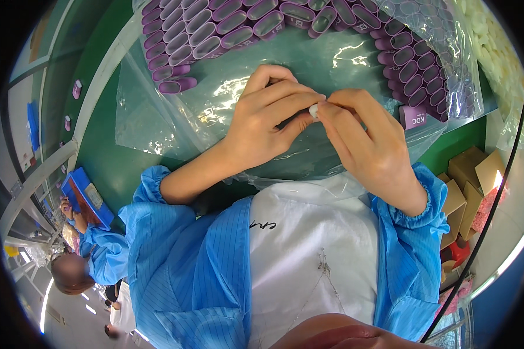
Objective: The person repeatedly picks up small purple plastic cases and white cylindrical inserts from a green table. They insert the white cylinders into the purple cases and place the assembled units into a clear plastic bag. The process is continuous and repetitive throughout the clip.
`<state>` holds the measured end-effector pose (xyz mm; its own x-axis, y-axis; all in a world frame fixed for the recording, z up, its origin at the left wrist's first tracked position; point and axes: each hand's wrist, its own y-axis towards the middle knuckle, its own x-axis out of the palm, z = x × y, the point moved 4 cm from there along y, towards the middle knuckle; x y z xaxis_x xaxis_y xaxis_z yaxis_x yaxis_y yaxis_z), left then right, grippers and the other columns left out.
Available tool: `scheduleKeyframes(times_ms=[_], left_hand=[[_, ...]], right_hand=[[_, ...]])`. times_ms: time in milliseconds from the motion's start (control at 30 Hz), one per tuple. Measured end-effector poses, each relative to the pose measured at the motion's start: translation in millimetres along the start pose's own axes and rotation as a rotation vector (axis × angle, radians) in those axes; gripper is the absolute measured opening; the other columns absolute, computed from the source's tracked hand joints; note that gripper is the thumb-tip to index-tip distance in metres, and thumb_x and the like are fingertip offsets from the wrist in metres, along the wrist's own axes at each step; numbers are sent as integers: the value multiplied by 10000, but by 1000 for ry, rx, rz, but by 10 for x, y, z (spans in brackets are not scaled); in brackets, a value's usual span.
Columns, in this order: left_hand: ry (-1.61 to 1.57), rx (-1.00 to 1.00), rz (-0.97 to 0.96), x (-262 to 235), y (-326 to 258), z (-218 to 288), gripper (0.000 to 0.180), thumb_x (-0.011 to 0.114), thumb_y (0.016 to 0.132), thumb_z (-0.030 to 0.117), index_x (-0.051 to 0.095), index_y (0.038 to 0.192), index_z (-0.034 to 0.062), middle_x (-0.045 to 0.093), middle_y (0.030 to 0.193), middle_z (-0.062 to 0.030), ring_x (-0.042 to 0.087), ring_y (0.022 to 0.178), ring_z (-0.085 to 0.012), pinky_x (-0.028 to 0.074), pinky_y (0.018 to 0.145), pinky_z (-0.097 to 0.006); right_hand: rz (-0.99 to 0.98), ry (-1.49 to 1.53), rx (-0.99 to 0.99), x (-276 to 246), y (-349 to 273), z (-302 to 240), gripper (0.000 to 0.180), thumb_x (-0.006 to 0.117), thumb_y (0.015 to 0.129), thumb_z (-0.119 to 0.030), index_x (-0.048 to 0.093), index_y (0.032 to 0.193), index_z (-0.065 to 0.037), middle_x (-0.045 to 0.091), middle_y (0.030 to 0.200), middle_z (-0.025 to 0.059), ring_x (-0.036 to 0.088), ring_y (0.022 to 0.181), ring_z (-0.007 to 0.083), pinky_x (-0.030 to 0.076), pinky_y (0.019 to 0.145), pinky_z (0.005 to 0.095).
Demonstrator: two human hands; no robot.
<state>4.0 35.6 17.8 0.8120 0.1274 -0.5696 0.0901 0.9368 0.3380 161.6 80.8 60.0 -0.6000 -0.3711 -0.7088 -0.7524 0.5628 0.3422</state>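
My left hand (269, 111) and my right hand (364, 131) meet at their fingertips above a clear plastic sheet (215, 87). Pinched between them is a small white piece (314, 110), mostly covered by the fingers, so its kind does not show. Thumb and index finger of each hand are closed at it. Beyond the hands stand rows of purple oval tubes (236, 38), open at the top and hollow. A second group of the same purple tubes (413, 78) stands to the right, one lying on its side nearest my right wrist.
Clear plastic bags (466, 64) cover the far right side, with many pale yellow pieces (495, 41) beyond. Open cardboard boxes (466, 180) stand low on the right. At left, a co-worker in a blue sleeve (108, 250) sits by a blue tray (93, 198). A pale rail (99, 87) borders the green table.
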Motion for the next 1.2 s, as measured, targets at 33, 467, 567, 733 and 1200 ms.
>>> scheduleKeyframes(times_ms=[33, 467, 567, 733, 1200], left_hand=[[6, 7, -2, -3, -1, 2, 362, 848, 634, 1, 780, 985, 59, 742, 950, -43, 591, 968, -269, 514, 797, -342], [29, 29, -16, 28, -4, 20, 319, 842, 673, 31, 785, 985, 66, 749, 941, -32, 595, 953, -256, 512, 795, -328], [52, 38, -22, 24, -8, 31, 315, 853, 681, 50, 786, 988, 68, 749, 943, -33, 597, 951, -257, 513, 798, -327], [29, 27, -12, 32, -8, 26, 317, 866, 686, 69, 788, 993, 73, 751, 945, -35, 600, 947, -258, 512, 800, -325], [18, 33, 1, 52, -8, 17, 319, 880, 679, 80, 792, 985, 87, 753, 948, -24, 595, 949, -255, 515, 785, -321]], right_hand=[[10, -12, -27, 3, -11, -6, 238, 672, 720, 34, 631, 948, 93, 605, 979, 161, 642, 782, 271, 553, 608, 344], [31, -134, -164, 2, -39, -9, 304, 703, 652, -17, 657, 929, 100, 588, 892, 135, 593, 723, 235, 515, 545, 308], [36, -73, -152, -16, -68, 30, 301, 709, 673, -20, 658, 946, 95, 602, 901, 140, 618, 731, 243, 537, 568, 319], [72, 6, -186, -77, -133, 140, 306, 709, 698, -14, 658, 979, 99, 641, 961, 162, 656, 755, 268, 565, 605, 324], [85, -277, -412, -14, -280, 113, 323, 713, 682, 2, 675, 967, 148, 656, 998, 205, 646, 751, 239, 563, 584, 283]])
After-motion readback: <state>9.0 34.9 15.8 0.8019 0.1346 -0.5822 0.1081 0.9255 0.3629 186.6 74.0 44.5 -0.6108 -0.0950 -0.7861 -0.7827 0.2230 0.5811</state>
